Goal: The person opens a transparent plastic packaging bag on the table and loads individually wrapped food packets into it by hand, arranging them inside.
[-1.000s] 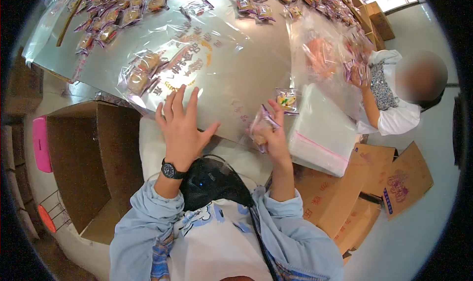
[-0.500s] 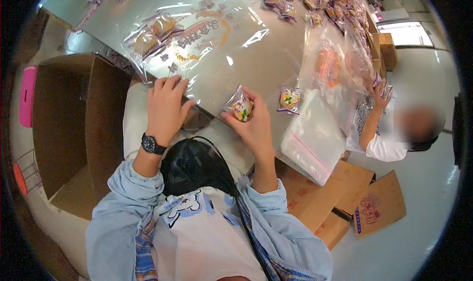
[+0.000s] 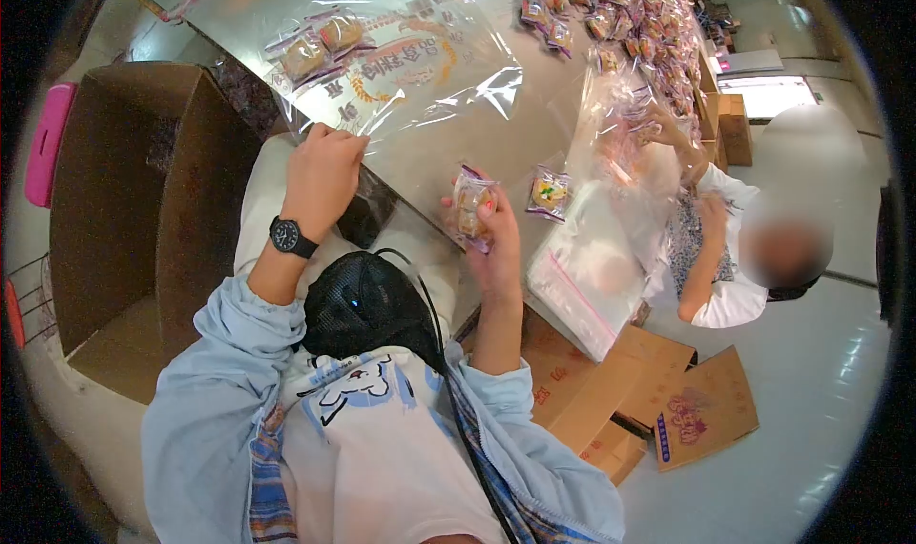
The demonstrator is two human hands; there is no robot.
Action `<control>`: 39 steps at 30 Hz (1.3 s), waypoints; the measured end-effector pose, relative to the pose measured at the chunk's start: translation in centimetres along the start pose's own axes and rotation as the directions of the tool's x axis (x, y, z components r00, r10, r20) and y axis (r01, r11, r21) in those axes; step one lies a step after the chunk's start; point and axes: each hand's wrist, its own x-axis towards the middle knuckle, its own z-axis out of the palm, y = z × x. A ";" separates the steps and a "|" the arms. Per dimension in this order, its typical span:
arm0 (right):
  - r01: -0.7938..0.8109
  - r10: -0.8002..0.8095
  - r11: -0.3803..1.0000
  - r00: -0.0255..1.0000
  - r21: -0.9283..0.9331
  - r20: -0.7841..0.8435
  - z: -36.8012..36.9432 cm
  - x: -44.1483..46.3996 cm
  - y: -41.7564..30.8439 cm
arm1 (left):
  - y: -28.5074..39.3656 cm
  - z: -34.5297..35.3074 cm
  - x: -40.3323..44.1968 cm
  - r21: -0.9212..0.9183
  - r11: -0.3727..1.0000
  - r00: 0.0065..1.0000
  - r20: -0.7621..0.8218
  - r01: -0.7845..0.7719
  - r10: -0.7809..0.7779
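My left hand, wearing a black watch, has its fingers closed at the near edge of a large clear printed plastic bag lying on the table. Inside or under that film, at its left part, are wrapped pastries; which of the two I cannot tell. In my right hand is a wrapped pastry, held upright above the table's front edge. Just right of it, a single wrapped pastry lies on the table, its green-and-yellow print facing up.
A stack of clear bags lies at the table's right corner. Many wrapped pastries are heaped at the back right. An open cardboard box stands left; other cartons are low right. A co-worker's hand handles clear film.
My left hand's spread fingers have closed at the bag's edge. My right hand has turned the pastry from face-up to upright. The co-worker's arm now reaches into the clear film.
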 end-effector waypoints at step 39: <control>0.293 -0.299 0.954 0.938 -0.062 -0.177 -5.6 2.6 4.4 | 4.0 1.2 -1.2 0.211 0.961 0.982 0.097 -0.179 0.162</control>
